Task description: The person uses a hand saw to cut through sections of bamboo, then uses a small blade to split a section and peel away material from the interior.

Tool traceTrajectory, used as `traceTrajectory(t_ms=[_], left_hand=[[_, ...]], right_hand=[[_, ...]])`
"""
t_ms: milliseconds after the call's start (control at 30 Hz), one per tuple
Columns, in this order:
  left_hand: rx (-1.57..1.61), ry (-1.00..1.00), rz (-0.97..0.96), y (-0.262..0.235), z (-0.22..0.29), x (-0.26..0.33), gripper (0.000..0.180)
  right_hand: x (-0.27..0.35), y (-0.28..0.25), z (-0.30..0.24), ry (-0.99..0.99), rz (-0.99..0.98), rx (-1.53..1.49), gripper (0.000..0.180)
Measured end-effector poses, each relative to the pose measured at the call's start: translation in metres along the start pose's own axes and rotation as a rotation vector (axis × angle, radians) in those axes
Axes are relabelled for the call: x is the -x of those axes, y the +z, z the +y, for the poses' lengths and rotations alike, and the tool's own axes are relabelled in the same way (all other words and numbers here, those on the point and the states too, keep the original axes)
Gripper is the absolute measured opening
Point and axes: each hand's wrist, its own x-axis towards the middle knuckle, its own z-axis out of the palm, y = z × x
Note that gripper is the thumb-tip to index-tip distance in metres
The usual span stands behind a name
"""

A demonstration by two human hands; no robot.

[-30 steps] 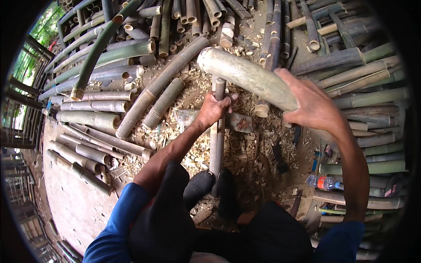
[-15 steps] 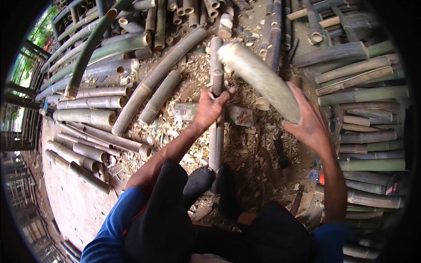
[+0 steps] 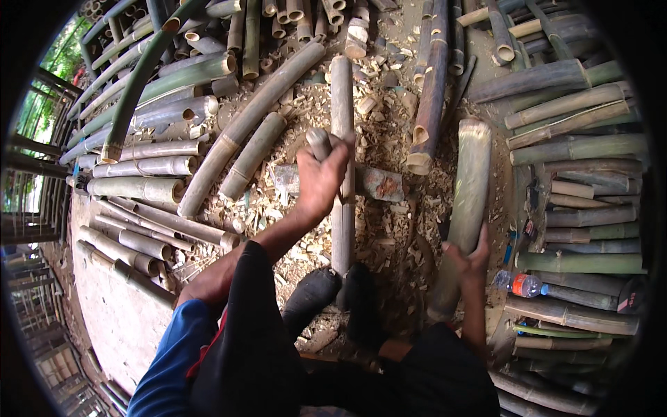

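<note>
A grey-brown bamboo pole (image 3: 342,90) runs away from me, its near end between my dark-covered feet (image 3: 310,290). It rests across a weathered wooden block (image 3: 381,184). My left hand (image 3: 321,182) is closed round a round wooden-handled, chisel-like tool (image 3: 318,142), tilted left at the pole's side. The fist hides most of the tool, and I cannot tell whether its tip touches the pole. To the right, my right hand (image 3: 472,260) grips a thick, pale green bamboo club (image 3: 472,167) low on its length. The club stands away from the pole, its frayed, battered end pointing forward.
Pale wood chips (image 3: 278,226) cover the ground around the pole. Cut bamboo lengths (image 3: 142,165) lie stacked at left, and more bamboo (image 3: 577,149) is piled at right. A dark bamboo pole (image 3: 432,76) lies ahead. A plastic bottle (image 3: 521,283) lies near my right arm.
The bamboo club has swung back from above the pole to my right side. My left hand has shifted slightly, and the tool's handle now leans left, off the pole's line.
</note>
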Motion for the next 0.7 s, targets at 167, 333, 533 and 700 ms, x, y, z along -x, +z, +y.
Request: traceTrajectory(t_ms=[167, 333, 533, 700], left_hand=[[-0.569, 0.713, -0.797, 0.032, -0.018, 0.085, 0.014], [-0.606, 0.291, -0.787, 0.042, 0.048, -0.003, 0.022], [-0.134, -0.064, -0.543, 0.062, 0.029, -0.072, 0.036], [-0.182, -0.355, -0.749, 0.073, 0.008, -0.08, 0.04]], right_hand=[[0.017, -0.001, 0.044, -0.033, -0.006, -0.023, 0.08], [0.025, -0.006, 0.04, 0.028, 0.038, -0.067, 0.078], [0.022, 0.007, 0.004, 0.054, 0.024, -0.275, 0.076], [0.02, 0.003, 0.012, 0.007, 0.043, -0.224, 0.074]])
